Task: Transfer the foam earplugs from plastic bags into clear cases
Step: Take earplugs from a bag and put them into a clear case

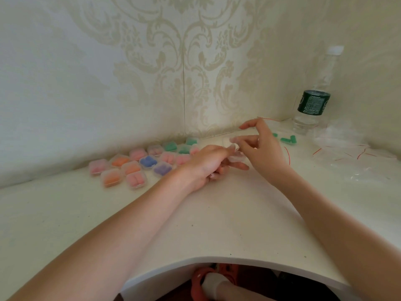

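Note:
My left hand [208, 165] holds a small clear case [237, 157] at its fingertips, just above the white table [217, 224]. My right hand [260, 146] meets it from the right, thumb and fingers pinching the case's upper part, which looks like the lid, index finger raised. The case appears to hold nothing. Loose green earplugs [287, 139] lie behind my right hand. Several filled clear cases [134, 168] with pink, orange, blue, purple and green plugs stand in rows at the left by the wall.
A clear water bottle [313, 103] with a dark green label stands at the back right. Clear plastic bags [355, 155] with red zip strips lie in a heap on the right. The table's front edge curves inward near my body.

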`<state>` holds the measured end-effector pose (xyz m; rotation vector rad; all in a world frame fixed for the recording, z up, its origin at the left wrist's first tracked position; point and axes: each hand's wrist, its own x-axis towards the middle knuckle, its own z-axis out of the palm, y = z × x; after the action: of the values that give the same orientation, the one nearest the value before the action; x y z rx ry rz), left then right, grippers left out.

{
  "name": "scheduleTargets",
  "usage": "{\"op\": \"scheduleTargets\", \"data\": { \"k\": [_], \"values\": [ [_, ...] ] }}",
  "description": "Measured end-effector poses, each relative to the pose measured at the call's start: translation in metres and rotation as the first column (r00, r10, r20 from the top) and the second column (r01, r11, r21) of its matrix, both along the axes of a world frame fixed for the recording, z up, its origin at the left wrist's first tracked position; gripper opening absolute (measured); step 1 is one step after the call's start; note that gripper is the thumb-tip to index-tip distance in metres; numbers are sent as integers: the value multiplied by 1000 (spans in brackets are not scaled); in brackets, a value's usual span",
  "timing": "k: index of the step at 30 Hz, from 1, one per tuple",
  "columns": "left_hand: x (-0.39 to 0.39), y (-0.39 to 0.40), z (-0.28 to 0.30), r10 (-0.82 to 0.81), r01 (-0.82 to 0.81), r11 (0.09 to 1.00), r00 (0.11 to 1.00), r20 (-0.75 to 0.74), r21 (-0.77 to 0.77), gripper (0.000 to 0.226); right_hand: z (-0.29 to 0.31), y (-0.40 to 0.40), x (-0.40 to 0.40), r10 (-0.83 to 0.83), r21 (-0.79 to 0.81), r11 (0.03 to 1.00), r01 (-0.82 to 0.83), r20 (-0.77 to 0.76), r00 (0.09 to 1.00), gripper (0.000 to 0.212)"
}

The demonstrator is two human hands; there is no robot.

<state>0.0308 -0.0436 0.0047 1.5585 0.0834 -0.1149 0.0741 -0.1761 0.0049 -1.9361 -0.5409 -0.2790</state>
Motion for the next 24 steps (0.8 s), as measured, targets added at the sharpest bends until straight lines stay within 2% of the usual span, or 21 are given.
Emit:
{"op": "scheduleTargets", "data": {
  "k": [2, 4, 7, 10, 13, 16, 24],
  "values": [
    [2, -1, 0, 72, -73, 996, 997, -29, -53, 29, -2, 3, -1, -46, -32, 998, 48, 53, 998, 24],
    [4, 0, 0, 147, -158, 969, 987, -70, -191, 31, -1, 4, -4, -45, -63, 996, 55, 160, 986, 24],
    [7, 4, -2, 190, -227, 885, 973, -130, -407, 29, 5, 5, -13, 81, -135, 990, -41, 309, 948, 14],
    [10, 10, -3, 175, -249, 823, 966, -189, -512, 29, 5, 4, -17, 199, -266, 960, -92, 410, 890, 15],
    [9, 11, -3, 177, -278, 779, 957, -229, -563, 26, 3, 1, -12, 284, -414, 907, -80, 460, 841, 20],
    [6, 9, -1, 188, -294, 787, 952, -243, -542, 25, 3, -1, -8, 340, -513, 856, -65, 464, 818, 23],
    [7, 7, -3, 200, -263, 821, 964, -175, -507, 30, -9, 12, -13, 301, -466, 879, -99, 382, 874, 8]
  ]
}}
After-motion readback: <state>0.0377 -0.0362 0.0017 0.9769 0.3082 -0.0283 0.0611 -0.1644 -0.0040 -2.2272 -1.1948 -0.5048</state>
